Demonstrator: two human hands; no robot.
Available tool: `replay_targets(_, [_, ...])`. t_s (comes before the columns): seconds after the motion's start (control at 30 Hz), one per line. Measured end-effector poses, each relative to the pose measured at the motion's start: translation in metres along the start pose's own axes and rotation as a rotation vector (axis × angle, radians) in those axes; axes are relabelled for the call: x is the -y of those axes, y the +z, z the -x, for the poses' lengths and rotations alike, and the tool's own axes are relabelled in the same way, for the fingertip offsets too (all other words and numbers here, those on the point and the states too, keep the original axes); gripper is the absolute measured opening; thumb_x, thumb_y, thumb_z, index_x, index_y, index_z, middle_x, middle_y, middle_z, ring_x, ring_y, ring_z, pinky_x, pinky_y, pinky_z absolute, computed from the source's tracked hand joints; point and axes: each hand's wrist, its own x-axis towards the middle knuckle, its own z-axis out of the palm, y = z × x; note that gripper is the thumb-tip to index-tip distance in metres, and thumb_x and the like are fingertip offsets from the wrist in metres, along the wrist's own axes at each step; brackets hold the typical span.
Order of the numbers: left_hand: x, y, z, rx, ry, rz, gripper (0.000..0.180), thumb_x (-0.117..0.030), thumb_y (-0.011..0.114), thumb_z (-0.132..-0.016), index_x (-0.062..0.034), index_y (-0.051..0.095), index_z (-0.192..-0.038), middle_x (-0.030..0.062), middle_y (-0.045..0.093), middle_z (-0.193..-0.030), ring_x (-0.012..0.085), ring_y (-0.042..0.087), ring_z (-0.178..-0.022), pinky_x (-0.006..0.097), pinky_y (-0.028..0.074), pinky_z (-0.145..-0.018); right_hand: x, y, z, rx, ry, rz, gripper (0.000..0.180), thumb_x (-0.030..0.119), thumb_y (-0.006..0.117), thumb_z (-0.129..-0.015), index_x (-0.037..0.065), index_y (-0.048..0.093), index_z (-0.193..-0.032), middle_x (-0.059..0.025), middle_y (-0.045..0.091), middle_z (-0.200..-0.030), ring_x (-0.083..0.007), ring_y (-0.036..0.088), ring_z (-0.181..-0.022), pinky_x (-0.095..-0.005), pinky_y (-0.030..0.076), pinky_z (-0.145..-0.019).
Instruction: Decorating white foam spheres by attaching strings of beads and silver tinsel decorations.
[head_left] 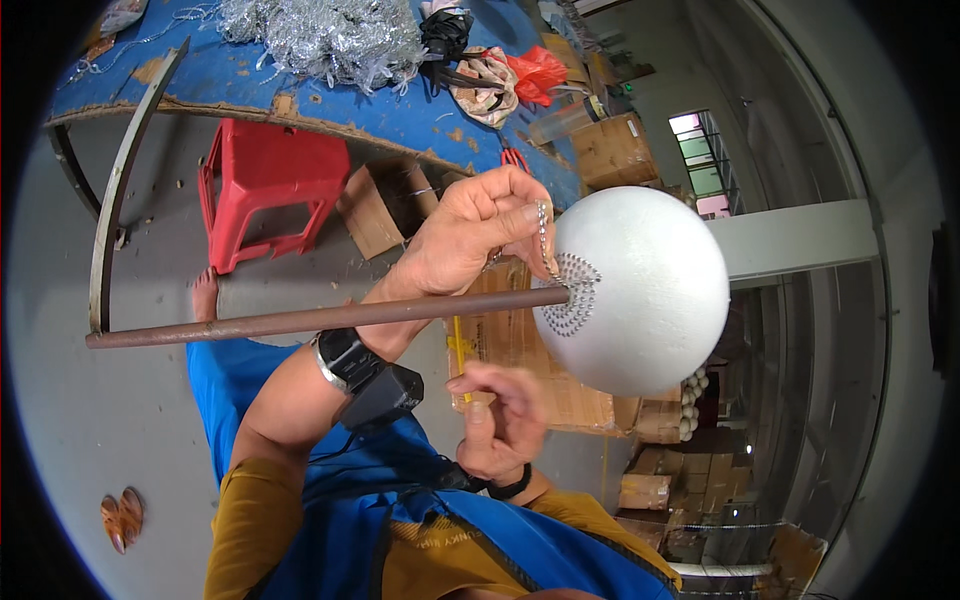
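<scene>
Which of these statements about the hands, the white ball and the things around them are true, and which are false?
1. The left hand pinches a strand of small silver beads against the white ball. True.
2. The ball sits on the end of a brown rod. True.
3. Beads cover the whole ball. False: only a small patch beside the rod.
4. The right hand grips the ball. False: it holds a thin yellow stick below the rod.
5. The stool is green. False: it is red.
</scene>
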Motion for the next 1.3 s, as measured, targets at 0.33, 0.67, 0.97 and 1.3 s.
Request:
replay_targets(0.33, [-0.025,-0.009,-0.004,-0.09,0.183,0.066,0.015,-0.015,0.047,-0.091,-0.0025,0.046,-0.1,0.0069,0.056,-0.065,0.0172,0.059,-0.053,0.028,0.049,-0.047,-0.001,0.004,-0.046,0.168,-0.177,0.614,0.046,-0.003,0.061,-0.074,-0.004,0.046,-0.118,-0.0197,0.056,-0.091,-0.03,0.057,-0.077,-0.0348,0.048,-0.069])
replay_targets(0.67, [-0.043,-0.013,0.006,0.108,0.089,-0.073,0.013,-0.012,0.06,-0.084,0.0007,0.061,-0.088,0.0078,0.062,-0.073,0.0124,0.06,-0.061,0.024,0.049,-0.056,0.009,0.0,-0.03,0.189,-0.024,0.137,0.038,-0.002,0.058,-0.079,-0.005,0.047,-0.115,-0.0177,0.057,-0.097,-0.0226,0.059,-0.075,-0.0293,0.048,-0.067])
replay_targets(0.97, [-0.053,0.009,-0.004,0.387,-0.103,-0.327,0.012,-0.007,0.067,-0.07,-0.0004,0.069,-0.08,0.0159,0.056,-0.109,0.0212,0.052,-0.103,0.032,0.04,-0.089,0.019,0.017,-0.056,0.261,0.16,-0.593,0.051,0.017,0.05,-0.089,0.007,0.025,-0.132,-0.0124,0.03,-0.136,-0.0262,0.047,-0.108,-0.0301,0.043,-0.071])
replay_targets(1.3, [-0.036,0.007,0.02,0.234,-0.167,-0.452,0.063,-0.016,0.071,-0.067,-0.0017,0.044,-0.122,0.0119,0.05,-0.121,0.0218,0.051,-0.106,0.035,0.041,-0.091,0.02,-0.001,-0.055,0.224,0.196,-0.829,0.037,0.013,0.054,-0.086,0.004,0.045,-0.121,-0.0095,0.032,-0.137,-0.0154,0.044,-0.106,-0.0234,0.036,-0.074])
